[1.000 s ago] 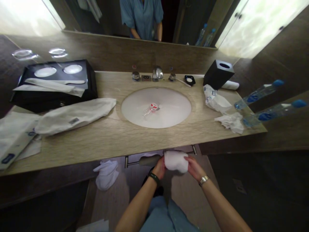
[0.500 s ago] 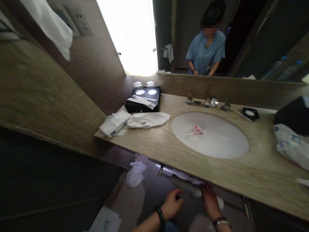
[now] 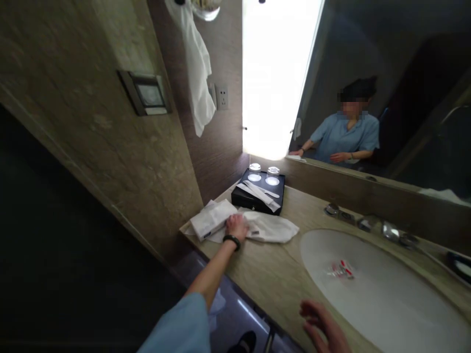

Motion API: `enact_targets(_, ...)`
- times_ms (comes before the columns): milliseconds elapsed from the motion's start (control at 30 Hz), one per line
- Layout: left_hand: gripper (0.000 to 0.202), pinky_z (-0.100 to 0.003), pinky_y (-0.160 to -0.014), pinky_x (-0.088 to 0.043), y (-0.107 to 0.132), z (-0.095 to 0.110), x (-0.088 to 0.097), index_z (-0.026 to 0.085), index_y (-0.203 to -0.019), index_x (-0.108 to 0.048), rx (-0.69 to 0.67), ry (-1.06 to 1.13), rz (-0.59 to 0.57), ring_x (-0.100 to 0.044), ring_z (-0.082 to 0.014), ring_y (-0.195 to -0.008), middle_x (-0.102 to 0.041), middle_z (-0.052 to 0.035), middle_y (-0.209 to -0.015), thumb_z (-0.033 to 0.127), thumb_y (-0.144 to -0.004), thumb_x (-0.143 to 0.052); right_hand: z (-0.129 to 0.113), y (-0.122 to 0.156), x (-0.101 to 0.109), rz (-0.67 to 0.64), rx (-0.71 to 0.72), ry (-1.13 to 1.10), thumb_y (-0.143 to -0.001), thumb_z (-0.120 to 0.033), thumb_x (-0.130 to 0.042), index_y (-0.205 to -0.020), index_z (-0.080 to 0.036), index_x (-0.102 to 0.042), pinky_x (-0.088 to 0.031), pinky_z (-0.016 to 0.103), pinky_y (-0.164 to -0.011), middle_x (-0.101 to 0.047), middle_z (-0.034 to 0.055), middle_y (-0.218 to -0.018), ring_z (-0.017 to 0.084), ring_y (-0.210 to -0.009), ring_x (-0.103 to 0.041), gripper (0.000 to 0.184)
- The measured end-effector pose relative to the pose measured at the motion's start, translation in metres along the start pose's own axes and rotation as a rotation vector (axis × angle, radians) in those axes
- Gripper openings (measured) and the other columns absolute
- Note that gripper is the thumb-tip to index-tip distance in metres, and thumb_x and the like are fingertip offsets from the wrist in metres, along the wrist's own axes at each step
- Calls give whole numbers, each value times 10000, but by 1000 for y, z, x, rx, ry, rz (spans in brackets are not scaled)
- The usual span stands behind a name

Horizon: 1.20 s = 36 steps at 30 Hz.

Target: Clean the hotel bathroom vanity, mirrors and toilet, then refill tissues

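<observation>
Just in front of the black amenity box (image 3: 241,198), the left hand (image 3: 237,226) touches where the white cloth bag (image 3: 274,229) meets the tissue packet (image 3: 211,219), seemingly a reach to gather one; whether it grasps, I cannot tell, and lifting would call for curled fingers. Well apart from the box, the right hand (image 3: 324,326) hangs loose, unloaded; half a second earlier, both were below the counter (image 3: 265,267).

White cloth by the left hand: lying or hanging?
Lying: the white cloth stretches along the counter, in front of the black box.
</observation>
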<state>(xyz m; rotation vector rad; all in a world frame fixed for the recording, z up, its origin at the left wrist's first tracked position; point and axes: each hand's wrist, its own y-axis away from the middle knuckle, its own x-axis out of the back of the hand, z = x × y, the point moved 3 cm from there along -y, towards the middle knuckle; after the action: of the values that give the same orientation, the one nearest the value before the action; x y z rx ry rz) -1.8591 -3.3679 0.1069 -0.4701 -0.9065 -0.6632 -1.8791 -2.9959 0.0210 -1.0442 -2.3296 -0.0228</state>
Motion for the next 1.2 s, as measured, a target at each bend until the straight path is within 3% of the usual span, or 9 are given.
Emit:
enact_targets(133, 268, -433, -1027, -442, 16, 27, -28, 127, -1041, -700, -121, 96, -158, -611, -307, -1127, -703, -167, -1117, 120, -805, -574, -26, -130, -22, 222, 164, 181, -911, -441, -546, -1340, -246, -587, -503, 547, -1058, -575, 152, -1409, 330, -1305, -557, 473)
enact_targets(233, 363, -408, -1080, -418, 62, 24, -32, 195, -1127, -704, -296, 260, -298, -595, -277, -1151, -715, -100, -1165, 237, -767, -696, -29, -167, -61, 36, 212, 366, -913, -314, -515, -1350, -264, -600, -376, 636, -1125, -509, 135, -1489, 358, -1405, -436, 448)
enact_targets(400, 595, -483, -1177, -336, 27, -80, 26, 109, -1363, -543, -86, 174, 65, -459, -334, -1361, -538, -180, -1445, 317, -808, -603, -59, -179, -90, -518, 273, 391, -852, -282, -636, -1215, -335, -692, -405, 603, -1091, -589, 68, -1430, 355, -1350, -493, 371)
enact_targets(467, 687, -497, -1177, -315, -13, -126, 52, 19, -1418, -457, 30, -30, 176, -416, -371, -1384, -479, -234, -1481, 336, -822, -584, -82, -219, -77, -422, 286, 336, -909, -315, -597, -1209, -277, -693, -461, 504, -1056, -624, 106, -1368, 303, -1259, -567, 318)
enact_targets(600, 721, -487, -1112, -382, -63, -169, 75, -20, -1392, -486, 121, -200, -46, -476, -397, -1312, -578, -243, -1376, 366, -804, -644, -113, -345, -64, -142, 228, 528, -895, -320, -656, -1402, -143, -531, -383, 491, -1125, -511, 194, -1459, 320, -1351, -455, 551)
enact_targets(800, 333, -513, -1122, -384, -61, -97, 75, 166, -1123, -698, -112, 310, 145, -541, -332, -1216, -669, -133, -1215, 260, -818, -602, -108, -433, -96, -380, 79, 828, -899, -175, -590, -1345, -88, -518, -482, 421, -945, -588, 219, -1307, 324, -1174, -578, 460)
enact_targets(933, 293, -477, -839, -584, -66, -38, 7, 151, -1066, -641, 375, 1148, -226, -646, -290, -1026, -636, -164, -1202, 148, -774, -667, -98, -437, -83, -461, 21, 846, -849, -96, -600, -1282, -102, -538, -493, 324, -850, -652, 181, -1206, 275, -1050, -654, 438)
enact_targets(1067, 78, -395, -658, -609, -85, -10, -49, 118, -953, -582, 570, 1294, -333, -678, -204, -778, -656, -150, -986, 166, -919, -530, -90, -432, -60, -460, -66, 877, -866, -189, -606, -1172, -108, -611, -495, 339, -853, -650, 205, -1226, 318, -1115, -640, 317)
enact_targets(1200, 176, -261, -523, -527, -95, -7, -63, 125, -844, -583, 600, 1299, -359, -635, -149, -616, -590, -30, -695, 198, -969, -484, -90, -424, -60, -450, -128, 851, -807, -244, -674, -1173, -128, -640, -510, 361, -840, -662, 210, -1231, 343, -1121, -646, 386)
